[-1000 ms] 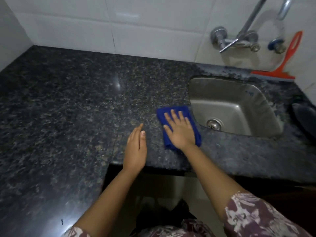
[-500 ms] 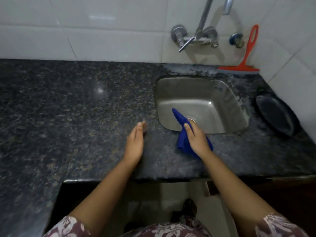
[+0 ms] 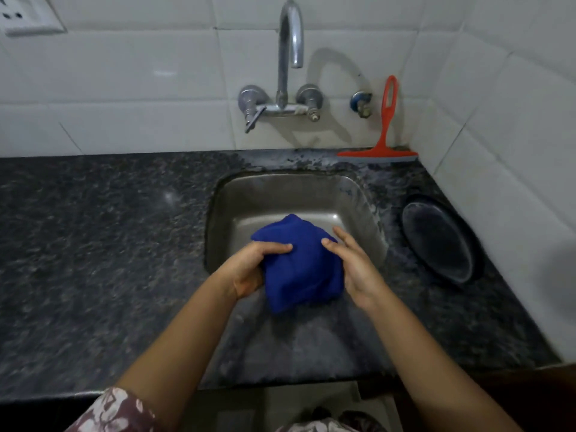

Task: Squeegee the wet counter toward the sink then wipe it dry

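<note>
Now holds a blue cloth [image 3: 299, 269] bunched between both hands, above the front rim of the steel sink [image 3: 237, 198], partly over the basin and partly over the dark speckled counter [image 3: 93, 244]. Grips its left side with the left hand [image 3: 249, 269]: thumb laid across the top, fingers curled underneath, palm turned up and inward. Clasps its right side with the right hand [image 3: 355, 269]: thumb pressed on the upper face, the other fingers stretched fairly straight behind the fabric, pointing toward the tap [image 3: 288, 42]. Reaches in from the near edge with both forearms bare, converging on the cloth, a floral sleeve [image 3: 115, 413] at the lower left. Keeps both hands well apart from the red squeegee [image 3: 386, 132], at the back right corner behind the sink: blade down on the counter, handle leaning upright against the white tiles. Has a dark oval dish [image 3: 436, 241] lying on the counter just right of the sink, near the right hand but not touching it. Cannot read the small blue mark [image 3: 346, 191] on the sink's inner back wall: too small. Cannot make out any lettering on the white switch plate [image 3: 28, 17] at the upper left corner either, cut off by the edge of the view.
</note>
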